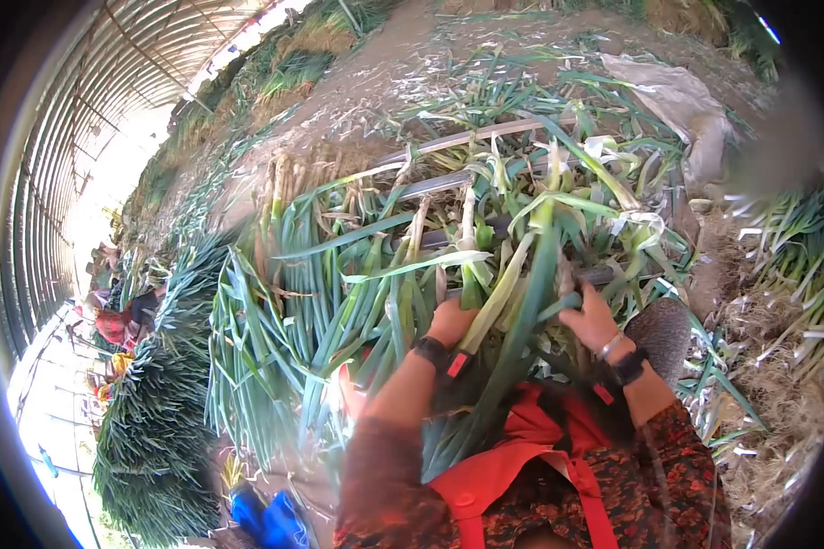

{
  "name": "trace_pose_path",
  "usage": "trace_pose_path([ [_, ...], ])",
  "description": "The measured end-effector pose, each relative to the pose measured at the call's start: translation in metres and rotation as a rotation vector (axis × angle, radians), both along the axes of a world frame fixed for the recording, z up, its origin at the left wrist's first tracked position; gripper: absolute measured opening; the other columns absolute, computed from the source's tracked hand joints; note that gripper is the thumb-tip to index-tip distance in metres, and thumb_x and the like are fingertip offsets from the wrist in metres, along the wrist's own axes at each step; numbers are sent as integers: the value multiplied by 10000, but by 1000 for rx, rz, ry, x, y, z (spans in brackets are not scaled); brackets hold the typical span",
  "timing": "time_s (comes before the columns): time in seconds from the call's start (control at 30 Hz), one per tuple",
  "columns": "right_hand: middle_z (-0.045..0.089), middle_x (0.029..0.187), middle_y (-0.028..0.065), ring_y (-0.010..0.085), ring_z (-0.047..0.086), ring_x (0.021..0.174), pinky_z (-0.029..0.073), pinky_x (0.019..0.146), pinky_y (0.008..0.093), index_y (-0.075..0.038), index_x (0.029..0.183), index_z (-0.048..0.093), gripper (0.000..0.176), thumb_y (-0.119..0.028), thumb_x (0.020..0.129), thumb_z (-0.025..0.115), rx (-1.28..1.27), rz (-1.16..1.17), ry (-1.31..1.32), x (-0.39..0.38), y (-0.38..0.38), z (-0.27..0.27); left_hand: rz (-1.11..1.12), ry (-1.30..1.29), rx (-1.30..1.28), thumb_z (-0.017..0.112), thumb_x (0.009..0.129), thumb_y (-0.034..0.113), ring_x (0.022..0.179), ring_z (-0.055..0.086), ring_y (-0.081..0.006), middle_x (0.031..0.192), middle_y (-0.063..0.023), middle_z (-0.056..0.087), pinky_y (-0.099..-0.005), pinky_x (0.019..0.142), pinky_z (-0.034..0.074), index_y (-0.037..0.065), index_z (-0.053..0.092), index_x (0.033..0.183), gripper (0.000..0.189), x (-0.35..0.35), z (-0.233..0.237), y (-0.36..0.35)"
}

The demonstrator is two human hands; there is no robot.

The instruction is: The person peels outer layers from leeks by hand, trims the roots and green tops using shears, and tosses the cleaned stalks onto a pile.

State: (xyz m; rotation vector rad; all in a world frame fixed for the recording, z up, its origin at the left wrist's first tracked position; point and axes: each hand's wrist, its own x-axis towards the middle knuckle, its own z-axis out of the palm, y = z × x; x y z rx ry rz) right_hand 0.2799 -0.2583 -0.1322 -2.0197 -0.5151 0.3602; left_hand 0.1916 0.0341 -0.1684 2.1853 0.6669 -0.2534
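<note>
Long green onions with pale stalks and dark green leaves lie in a heap in front of me. My left hand (452, 322) is closed around the lower part of a green onion (471, 274) whose pale stalk points away from me. To the right, my right hand (591, 322) has its fingers curled about a leafy green onion piece (560, 306); part of it is hidden by the thumb. Between both hands a broad green onion leaf (538, 284) runs down toward my lap. Dark bands circle both wrists.
Bundled green onions (307, 242) lie at my left, with roots facing away. A tall leafy stack (156, 448) stands farther left, near other people and a red head covering (113, 327). A pale sack (673, 101) and root litter (769, 366) are on the right.
</note>
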Motion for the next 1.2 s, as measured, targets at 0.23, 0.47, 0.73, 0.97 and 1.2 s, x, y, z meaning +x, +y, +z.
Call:
trace_pose_path([
  [0.23,609,1056,222,405,593,1000,473,865,423,-4,1216,456,540,-169,748,668,-86,649,142,-72,-3,85,-35,53,-70,718,782,291,847,671,-215,931,-149,705,-347,777,518,-18,663,1056,417,-34,43,-2],
  [0.47,630,998,229,416,611,963,486,834,441,-13,1158,463,477,-150,747,662,-157,576,79,-63,32,57,-46,12,-2,689,779,295,890,672,-309,937,-214,689,-382,816,505,-31,646,1061,433,-60,29,-5],
  [0.73,646,1026,224,386,624,977,497,863,416,30,1122,519,438,-133,737,651,-236,600,39,-41,67,67,26,-2,-40,673,785,267,963,644,-368,983,-249,670,-411,859,489,-28,629,1080,420,-81,36,-21],
  [0.97,630,1005,255,404,627,920,515,797,453,63,1150,481,507,-168,751,693,-488,263,-178,41,135,14,73,-29,-108,664,786,236,984,636,-379,988,-250,666,-409,865,487,-6,634,1099,397,-99,38,-32],
  [1.2,646,957,194,377,649,887,519,786,418,-16,1108,469,435,-167,755,674,-304,697,87,-31,66,55,263,-196,-205,692,750,207,956,664,-323,994,-234,674,-374,848,506,-60,582,1133,480,-102,2,-24],
])
